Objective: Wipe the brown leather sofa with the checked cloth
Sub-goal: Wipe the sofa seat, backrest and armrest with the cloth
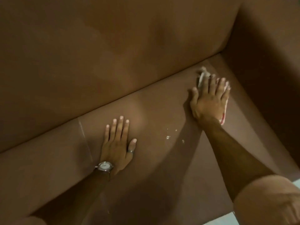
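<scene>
The brown leather sofa [154, 159] fills the view, seat below and backrest above. My right hand [209, 98] presses flat on the checked cloth [224, 117] on the seat near the back right corner. The white and red cloth is mostly hidden under the palm; bits show past the fingertips and by the wrist. My left hand [118, 143] lies flat on the seat with fingers spread, holding nothing. It wears a wristwatch and a thumb ring.
Small white crumbs [168, 137] lie on the seat between my hands. The sofa's armrest [267, 78] rises on the right. A seam [84, 137] runs across the seat left of my left hand. Pale floor [297, 181] shows at the lower right.
</scene>
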